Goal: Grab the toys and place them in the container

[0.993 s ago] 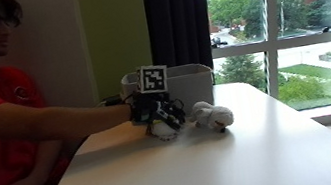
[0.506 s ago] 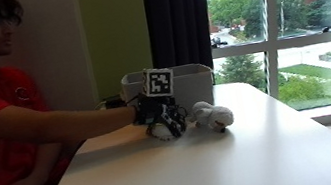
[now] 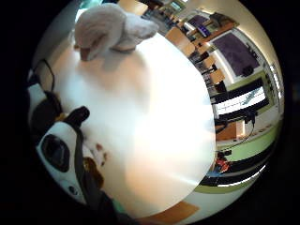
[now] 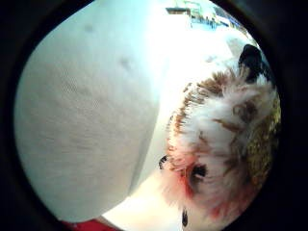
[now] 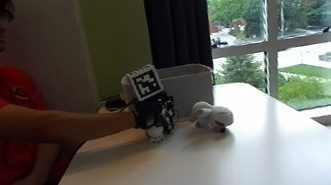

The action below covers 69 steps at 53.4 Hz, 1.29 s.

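Outside view first: a person in a red shirt sits at a white table [image 5: 244,160] with the gloved right hand [image 5: 154,115] stretched out low over the tabletop, just in front of a grey container [image 5: 184,83]; a small toy [image 5: 155,133] shows beneath the hand, its base on the table, and the fingers seem curled down round it, though the grip itself is mostly hidden; a white plush toy [image 5: 211,115] lies on the table just beside the hand, on the window side, apart from it and near the container's front wall.

Right little finger side palm view: the white plush toy [image 3: 112,28] lies on the bare tabletop [image 3: 154,122] some way off from the palm; close against the palm sits a black-and-white toy [image 3: 58,152], with a black strap across it.

Right thumb side palm view: a furry toy in white, brown and reddish tufts [image 4: 226,144], with a dark eye, fills the side nearest the palm; next to it stands the pale textured wall of the container [image 4: 82,120], very near; whether toy and wall touch cannot be told.
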Tool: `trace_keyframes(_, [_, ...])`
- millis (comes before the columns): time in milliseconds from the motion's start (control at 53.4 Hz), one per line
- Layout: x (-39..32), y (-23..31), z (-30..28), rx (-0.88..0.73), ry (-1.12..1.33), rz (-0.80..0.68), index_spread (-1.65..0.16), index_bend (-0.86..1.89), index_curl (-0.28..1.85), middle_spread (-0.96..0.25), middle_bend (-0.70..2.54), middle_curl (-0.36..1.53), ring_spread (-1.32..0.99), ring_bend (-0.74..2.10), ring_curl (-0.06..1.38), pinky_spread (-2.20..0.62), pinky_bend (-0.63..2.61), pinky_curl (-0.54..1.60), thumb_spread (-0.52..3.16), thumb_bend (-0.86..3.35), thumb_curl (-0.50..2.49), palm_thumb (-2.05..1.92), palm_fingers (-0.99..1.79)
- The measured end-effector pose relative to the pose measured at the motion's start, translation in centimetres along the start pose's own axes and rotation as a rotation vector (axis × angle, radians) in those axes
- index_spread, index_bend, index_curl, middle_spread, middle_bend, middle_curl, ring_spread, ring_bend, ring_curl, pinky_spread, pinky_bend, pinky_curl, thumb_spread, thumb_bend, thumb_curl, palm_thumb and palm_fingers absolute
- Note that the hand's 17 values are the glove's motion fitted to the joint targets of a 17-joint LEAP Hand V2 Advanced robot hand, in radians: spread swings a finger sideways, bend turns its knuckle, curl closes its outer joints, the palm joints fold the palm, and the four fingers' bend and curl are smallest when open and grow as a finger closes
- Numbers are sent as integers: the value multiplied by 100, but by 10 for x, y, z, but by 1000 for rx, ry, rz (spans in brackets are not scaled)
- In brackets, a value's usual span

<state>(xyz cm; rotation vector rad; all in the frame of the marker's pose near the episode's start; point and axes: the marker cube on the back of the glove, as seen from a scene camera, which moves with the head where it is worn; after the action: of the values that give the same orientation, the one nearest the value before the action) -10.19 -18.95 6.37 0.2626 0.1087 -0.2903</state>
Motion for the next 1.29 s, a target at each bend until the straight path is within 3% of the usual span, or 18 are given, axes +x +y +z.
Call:
trace_keyframes(150, [24, -2, -27, 8, -80, 82, -44, 42, 51, -41, 89, 67, -45, 108, 47, -43, 74, 30, 64, 6, 70, 61, 127])
trace_keyframes(300, [41, -16, -80, 40, -26, 66, -44, 50, 61, -37, 97, 72, -43, 115, 50, -44, 75, 32, 57, 5, 76, 63, 125])
trace_keyframes(393, [25, -35, -125, 90, -88, 11, -43, 52, 67, -36, 101, 74, -42, 119, 51, -44, 76, 33, 54, 3, 79, 62, 123])
trace_keyframes(543, [-29, -74, -182, 131, -30, 52, -43, 54, 75, -34, 105, 75, -40, 121, 52, -44, 78, 34, 51, 2, 84, 63, 121])
trace_keyframes(618, [-57, -81, -193, 123, -12, -79, -43, 54, 79, -33, 107, 76, -40, 123, 52, -44, 78, 35, 51, 1, 86, 62, 120])
trace_keyframes(861, [-165, -106, -205, 61, -63, -192, -42, 52, 89, -31, 108, 77, -39, 126, 52, -44, 79, 36, 49, -2, 93, 60, 118])
trace_keyframes(1030, [-187, -106, -187, 36, -55, -144, -43, 44, 94, -32, 106, 75, -40, 120, 50, -43, 82, 36, 49, -3, 95, 55, 111])
trace_keyframes(1142, [-184, -104, -177, -105, -62, 15, -44, 27, 94, -34, 100, 73, -41, 118, 47, -39, 84, 37, 54, -4, 94, 48, 97])
trace_keyframes(1217, [-182, -98, -174, -150, -70, -31, -43, 14, 90, -37, 90, 69, -42, 112, 46, -33, 92, 41, 72, -9, 86, 32, 69])
trace_keyframes(1255, [-178, -93, -175, -137, -72, -116, -42, 8, 87, -38, 79, 66, -39, 105, 46, -27, 97, 44, 83, -12, 79, 16, 33])
trace_keyframes(1292, [-170, -89, -176, -123, -76, -160, -41, 7, 83, -38, 75, 63, -39, 101, 44, -23, 99, 44, 88, -10, 75, 10, 25])
